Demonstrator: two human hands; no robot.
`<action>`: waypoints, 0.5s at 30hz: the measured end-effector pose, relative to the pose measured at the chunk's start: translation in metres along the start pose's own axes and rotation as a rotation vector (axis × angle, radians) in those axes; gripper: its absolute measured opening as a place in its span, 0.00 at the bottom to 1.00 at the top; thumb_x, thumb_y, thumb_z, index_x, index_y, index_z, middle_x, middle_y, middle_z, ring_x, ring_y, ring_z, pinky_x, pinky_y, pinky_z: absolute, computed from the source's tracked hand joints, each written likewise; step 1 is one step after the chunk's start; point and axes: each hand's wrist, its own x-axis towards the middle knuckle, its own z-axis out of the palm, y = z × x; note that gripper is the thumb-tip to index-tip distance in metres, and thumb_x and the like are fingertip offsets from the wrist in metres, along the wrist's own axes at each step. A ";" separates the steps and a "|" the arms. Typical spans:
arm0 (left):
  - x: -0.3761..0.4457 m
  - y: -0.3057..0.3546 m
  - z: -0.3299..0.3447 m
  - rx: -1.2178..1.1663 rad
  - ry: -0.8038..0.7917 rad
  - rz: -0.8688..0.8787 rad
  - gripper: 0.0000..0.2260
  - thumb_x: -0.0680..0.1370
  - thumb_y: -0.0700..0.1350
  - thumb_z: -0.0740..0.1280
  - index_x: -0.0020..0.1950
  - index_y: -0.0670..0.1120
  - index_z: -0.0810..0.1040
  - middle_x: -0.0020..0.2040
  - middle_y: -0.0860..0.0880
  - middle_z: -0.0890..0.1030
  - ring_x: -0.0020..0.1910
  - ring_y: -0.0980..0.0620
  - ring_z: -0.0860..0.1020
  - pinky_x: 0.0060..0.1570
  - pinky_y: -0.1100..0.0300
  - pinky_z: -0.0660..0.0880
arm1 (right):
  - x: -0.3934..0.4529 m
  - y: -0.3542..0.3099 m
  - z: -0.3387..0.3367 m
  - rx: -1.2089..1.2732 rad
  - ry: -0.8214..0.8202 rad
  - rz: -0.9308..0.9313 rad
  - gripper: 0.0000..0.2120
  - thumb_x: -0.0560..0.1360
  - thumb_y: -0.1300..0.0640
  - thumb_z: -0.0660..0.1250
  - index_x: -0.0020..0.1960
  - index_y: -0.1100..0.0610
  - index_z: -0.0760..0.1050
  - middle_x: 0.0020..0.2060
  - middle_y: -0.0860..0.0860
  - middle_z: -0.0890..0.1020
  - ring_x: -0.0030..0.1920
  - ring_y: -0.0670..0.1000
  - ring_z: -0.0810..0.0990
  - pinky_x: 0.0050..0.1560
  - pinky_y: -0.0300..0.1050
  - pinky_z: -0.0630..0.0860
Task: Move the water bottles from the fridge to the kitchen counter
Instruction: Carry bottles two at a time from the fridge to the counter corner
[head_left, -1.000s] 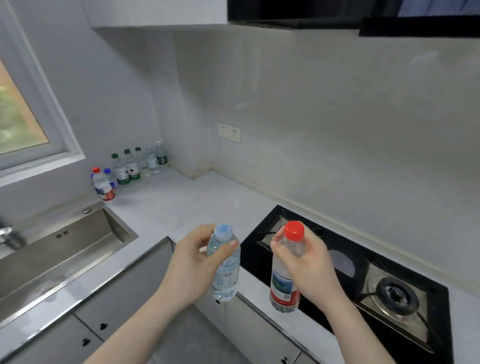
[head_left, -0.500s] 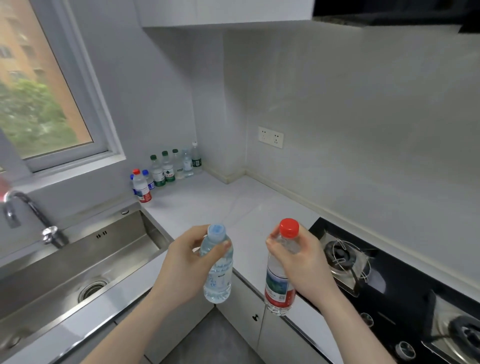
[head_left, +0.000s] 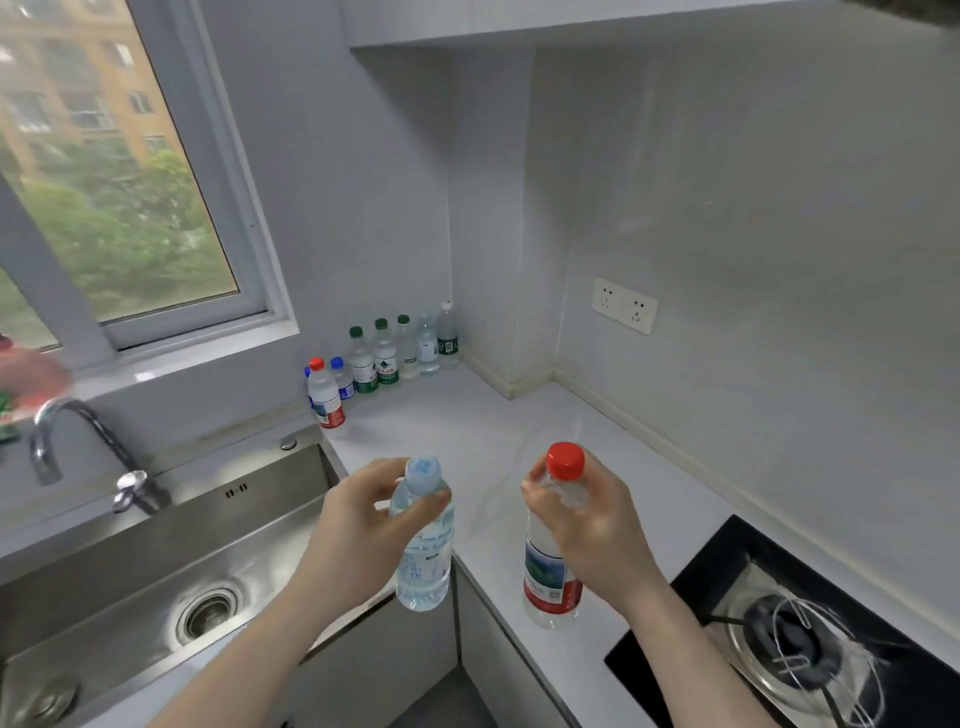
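My left hand (head_left: 358, 535) grips a clear water bottle with a pale blue cap (head_left: 423, 556) by its upper half, upright in the air above the counter's inner corner. My right hand (head_left: 587, 525) grips a red-capped water bottle with a red and green label (head_left: 550, 582) around its shoulder, held upright over the white counter (head_left: 493, 441). Several water bottles (head_left: 384, 353) stand in a row against the back wall below the window, with a red-capped one (head_left: 324, 395) at the row's left end.
A steel sink (head_left: 156, 577) with a curved tap (head_left: 67, 436) lies to the left. A black gas hob (head_left: 800, 639) sits at the lower right. A wall socket (head_left: 625, 305) is on the right wall. Cabinet fronts (head_left: 405, 654) drop below the counter edge.
The view has swung left and drawn nearer to the corner; the sink and window fill more of the frame and the hob has slid right. Both hands still hold their bottles, now over the counter corner.
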 end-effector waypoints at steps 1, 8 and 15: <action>0.011 -0.003 0.000 0.004 0.009 -0.008 0.08 0.76 0.49 0.76 0.49 0.62 0.85 0.50 0.56 0.85 0.49 0.58 0.84 0.42 0.72 0.77 | 0.012 0.005 0.000 -0.006 -0.017 -0.002 0.07 0.77 0.48 0.73 0.50 0.50 0.81 0.42 0.47 0.85 0.45 0.48 0.84 0.46 0.33 0.78; 0.079 -0.031 -0.008 0.089 0.084 -0.067 0.08 0.72 0.46 0.80 0.50 0.55 0.87 0.51 0.58 0.85 0.51 0.56 0.84 0.48 0.65 0.81 | 0.101 0.032 0.010 -0.057 -0.110 -0.009 0.09 0.76 0.44 0.72 0.50 0.49 0.80 0.42 0.48 0.84 0.45 0.50 0.84 0.45 0.38 0.80; 0.139 -0.073 -0.037 0.252 0.123 -0.106 0.09 0.69 0.54 0.81 0.48 0.60 0.86 0.47 0.62 0.84 0.49 0.60 0.83 0.48 0.57 0.81 | 0.161 0.057 0.043 -0.026 -0.152 0.030 0.10 0.75 0.42 0.72 0.50 0.47 0.80 0.42 0.46 0.84 0.45 0.49 0.83 0.45 0.33 0.79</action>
